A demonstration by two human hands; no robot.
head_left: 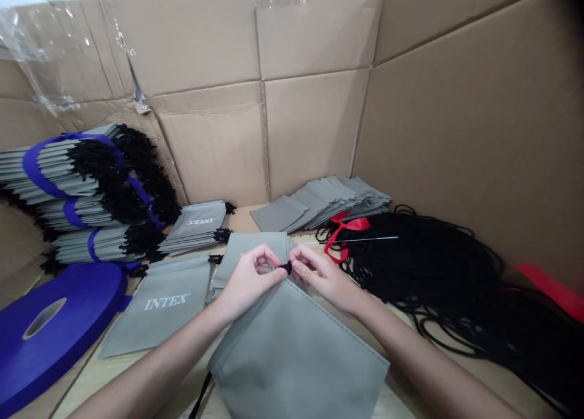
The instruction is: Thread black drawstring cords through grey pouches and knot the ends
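A grey fabric drawstring pouch point(296, 352) hangs at the front middle, tilted with one corner up. At that corner my left hand point(255, 276) and my right hand point(319, 273) meet, both pinching a knotted black cord point(286, 267) between thumb and fingers. The two hands are close together on either side of the knot. Another bit of black cord shows at the pouch's lower left. Behind my left hand lies a small pile of plain grey pouches point(249, 249). To the left rests a grey pouch marked INTEX point(168, 309).
Banded pouch bundles point(59, 169) and a blue ribbon roll point(91, 309) stand left. A printed pouch stack point(196, 224) sits behind. Grey pouches point(314, 203) fan out at the back. Black cords point(420, 267) with a red ribbon point(349, 224) and thin rod point(374, 239) lie right. Cardboard walls point(314, 121) enclose the table.
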